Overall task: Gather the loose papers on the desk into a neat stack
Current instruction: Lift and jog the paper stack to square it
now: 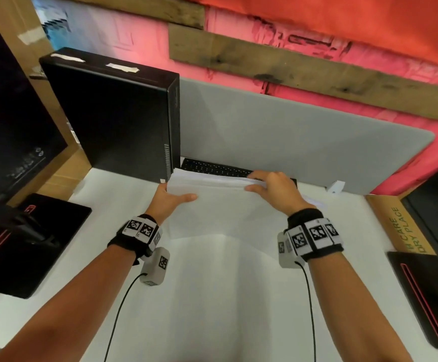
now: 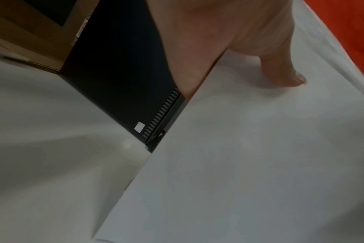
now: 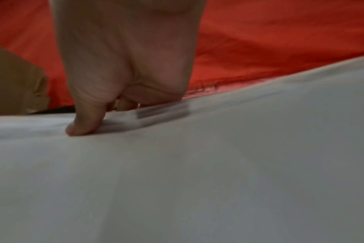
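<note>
A stack of white papers (image 1: pixel 220 205) is held tilted up above the white desk (image 1: pixel 212 296), its lower edge hanging near the desk's middle. My left hand (image 1: pixel 176 197) grips the stack's left edge, thumb (image 2: pixel 285 72) on the front sheet and the other fingers hidden behind. My right hand (image 1: pixel 254 182) grips the top right corner, thumb (image 3: pixel 83 121) pressed on the front and fingers curled over the top edge. The sheets' top edges are fanned and uneven. One sheet corner (image 1: pixel 314 201) sticks out to the right below my right wrist. The papers (image 2: pixel 249 156) fill the left wrist view, and in the right wrist view the papers (image 3: pixel 197 172) do the same.
A black computer tower (image 1: pixel 113 121) stands just left of the stack, nearly touching it. A black keyboard (image 1: pixel 212 167) lies behind it against a grey divider panel (image 1: pixel 291 142). A monitor (image 1: pixel 11 113) and its base (image 1: pixel 37 244) are at the left. At the right are a cardboard box (image 1: pixel 398 223) and a black device (image 1: pixel 427 296).
</note>
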Available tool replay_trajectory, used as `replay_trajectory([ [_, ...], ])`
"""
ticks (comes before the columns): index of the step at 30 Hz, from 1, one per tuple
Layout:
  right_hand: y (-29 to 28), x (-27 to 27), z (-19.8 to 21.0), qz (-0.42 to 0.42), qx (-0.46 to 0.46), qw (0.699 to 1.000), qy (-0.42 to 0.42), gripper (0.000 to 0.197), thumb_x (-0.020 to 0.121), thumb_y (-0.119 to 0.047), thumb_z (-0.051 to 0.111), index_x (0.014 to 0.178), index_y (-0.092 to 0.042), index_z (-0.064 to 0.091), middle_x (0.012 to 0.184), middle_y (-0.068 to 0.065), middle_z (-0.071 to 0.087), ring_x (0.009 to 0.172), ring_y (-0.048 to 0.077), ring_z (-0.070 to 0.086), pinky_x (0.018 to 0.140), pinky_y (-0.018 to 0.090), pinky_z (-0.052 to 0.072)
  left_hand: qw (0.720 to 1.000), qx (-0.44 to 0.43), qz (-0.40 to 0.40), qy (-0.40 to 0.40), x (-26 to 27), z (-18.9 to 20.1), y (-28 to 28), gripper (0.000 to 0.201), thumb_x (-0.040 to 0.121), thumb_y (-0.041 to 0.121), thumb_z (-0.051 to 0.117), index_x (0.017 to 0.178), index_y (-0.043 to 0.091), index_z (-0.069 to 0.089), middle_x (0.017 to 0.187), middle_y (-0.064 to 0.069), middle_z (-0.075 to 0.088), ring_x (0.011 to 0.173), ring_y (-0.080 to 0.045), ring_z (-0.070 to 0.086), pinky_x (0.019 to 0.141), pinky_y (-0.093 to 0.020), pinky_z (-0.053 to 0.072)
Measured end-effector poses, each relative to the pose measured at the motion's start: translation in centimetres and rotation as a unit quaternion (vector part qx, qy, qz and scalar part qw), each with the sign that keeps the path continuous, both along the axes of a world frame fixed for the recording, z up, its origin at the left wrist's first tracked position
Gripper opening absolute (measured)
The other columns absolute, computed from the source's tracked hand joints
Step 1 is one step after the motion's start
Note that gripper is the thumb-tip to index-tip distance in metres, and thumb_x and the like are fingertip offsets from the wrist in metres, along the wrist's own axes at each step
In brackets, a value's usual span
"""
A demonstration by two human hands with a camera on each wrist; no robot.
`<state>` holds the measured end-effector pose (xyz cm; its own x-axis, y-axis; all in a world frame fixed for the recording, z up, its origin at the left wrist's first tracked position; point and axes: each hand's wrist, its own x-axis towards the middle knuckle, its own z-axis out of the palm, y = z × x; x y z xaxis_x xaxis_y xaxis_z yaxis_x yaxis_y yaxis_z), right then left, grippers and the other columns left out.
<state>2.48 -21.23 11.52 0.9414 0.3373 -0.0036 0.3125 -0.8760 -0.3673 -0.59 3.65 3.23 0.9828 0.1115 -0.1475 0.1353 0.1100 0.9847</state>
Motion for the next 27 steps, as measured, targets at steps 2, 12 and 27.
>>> replay_trajectory([
  [2,1.8,0.5,-0.4,0.035,-0.004,0.999,-0.006,0.032,0.091,-0.035,0.053,0.115,-0.017,0.063,0.100,0.012,0.070,0.095,0.030,0.062,0.082,0.035,0.047,1.000,-0.002,-0.001,-0.003,0.1,0.0,-0.1,0.030,0.071,0.004,0.074,0.095,0.020,0.065,0.095,0.001,0.069,0.088,-0.010,0.066,0.076,-0.022,0.052],
  [12,3.8,0.7,-0.9,0.092,-0.103,0.990,-0.005,0.047,0.092,-0.055,0.037,0.118,-0.019,0.054,0.098,0.010,0.068,0.092,0.029,0.062,0.077,0.035,0.043,0.999,-0.005,-0.043,-0.031,1.5,-0.4,-0.9,0.031,0.070,-0.004,0.072,0.091,0.017,0.066,0.081,0.008,0.073,0.078,-0.004,0.068,0.076,-0.020,0.054],
  [27,2.8,2.2,-0.5,0.013,-0.155,0.985,0.079,0.041,0.087,-0.029,0.059,0.128,-0.025,0.055,0.115,0.010,0.066,0.113,0.027,0.056,0.093,0.034,0.042,0.997,-0.003,0.036,-0.074,1.2,-0.3,-0.8,0.021,0.076,-0.003,0.067,0.089,0.013,0.069,0.079,0.011,0.074,0.079,-0.007,0.069,0.077,-0.020,0.055],
])
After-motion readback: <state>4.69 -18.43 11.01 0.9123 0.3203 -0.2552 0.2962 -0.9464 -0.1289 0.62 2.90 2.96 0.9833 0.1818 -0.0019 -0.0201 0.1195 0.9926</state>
